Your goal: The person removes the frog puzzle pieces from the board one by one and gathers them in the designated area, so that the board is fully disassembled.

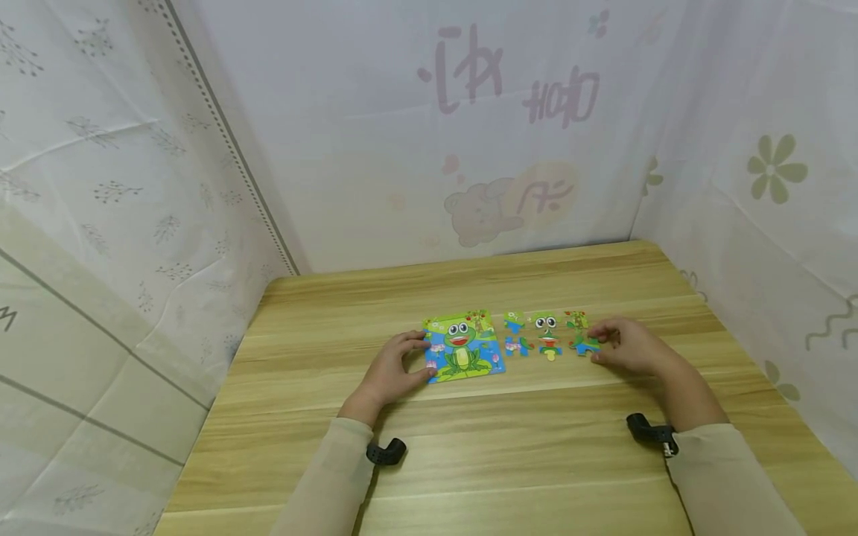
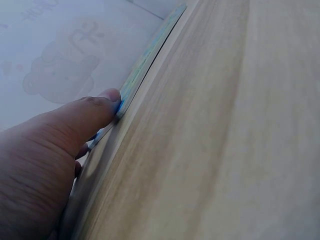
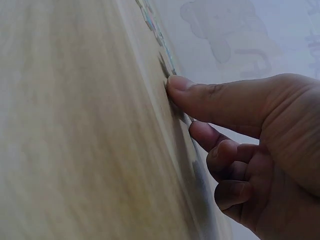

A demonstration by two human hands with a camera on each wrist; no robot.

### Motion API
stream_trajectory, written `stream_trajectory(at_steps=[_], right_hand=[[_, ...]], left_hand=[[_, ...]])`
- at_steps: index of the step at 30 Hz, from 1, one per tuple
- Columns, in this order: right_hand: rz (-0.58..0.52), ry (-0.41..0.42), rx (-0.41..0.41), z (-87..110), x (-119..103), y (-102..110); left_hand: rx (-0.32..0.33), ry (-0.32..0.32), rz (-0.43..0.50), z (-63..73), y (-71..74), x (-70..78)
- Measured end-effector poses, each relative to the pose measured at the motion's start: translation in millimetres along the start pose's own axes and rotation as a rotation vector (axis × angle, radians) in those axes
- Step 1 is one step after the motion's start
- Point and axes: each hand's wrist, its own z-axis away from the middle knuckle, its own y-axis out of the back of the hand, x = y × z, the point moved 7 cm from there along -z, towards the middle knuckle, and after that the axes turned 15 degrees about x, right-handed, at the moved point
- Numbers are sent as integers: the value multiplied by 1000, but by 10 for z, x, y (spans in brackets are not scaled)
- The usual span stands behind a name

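Note:
A square frog puzzle point(image 1: 462, 347) lies on the table, showing a green frog on blue and green. My left hand point(image 1: 395, 368) holds its left edge, with the thumb at the near left corner. In the left wrist view the left thumb point(image 2: 107, 100) touches the puzzle's thin edge. Right of the puzzle, several loose pieces lie in two rows, among them a frog-eye piece point(image 1: 546, 322). My right hand point(image 1: 630, 346) pinches the blue-green puzzle piece point(image 1: 585, 346) at the near right of these. In the right wrist view the right thumb point(image 3: 215, 100) largely hides that piece.
The wooden table point(image 1: 509, 454) runs under both forearms. Pale printed curtains point(image 1: 375, 164) stand behind its far edge and along both sides. A black strap-on camera sits at the left wrist point(image 1: 386, 452) and another at the right wrist point(image 1: 650, 430).

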Motion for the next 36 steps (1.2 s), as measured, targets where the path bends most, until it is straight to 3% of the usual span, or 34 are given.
stream_trajectory(at_steps=[11,36], right_hand=[[-5,31,20,-21,-8,-10],[-16,17,29,-18,-7,-11]], left_hand=[[3,5,15,-2,2,-5],[-8,1,-12,5,6,23]])
